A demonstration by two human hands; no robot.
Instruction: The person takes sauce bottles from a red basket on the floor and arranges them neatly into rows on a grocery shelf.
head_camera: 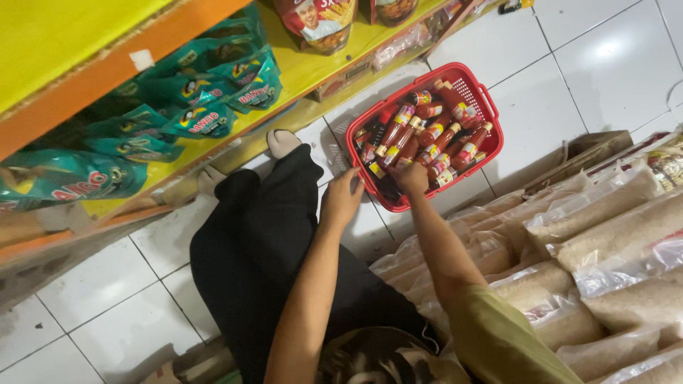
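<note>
**Our Red Basket of Sauce Bottles**

We sit on the white tile floor (605, 64). In front of us is a red basket (480, 89), just beside the yellow shelf (306, 67). It is full of little sauce bottles (427, 139), red and dark ones, lying in a heap. Our left hand (341, 199) rests on the basket's near edge, fingers bent. Our right hand (411, 178) reaches inside, fingers curled over a bottle; we cannot tell if it grips. Green bags (206, 96) lie on the shelf. Clear sacks of rice (619, 235) lie on our right.
</note>
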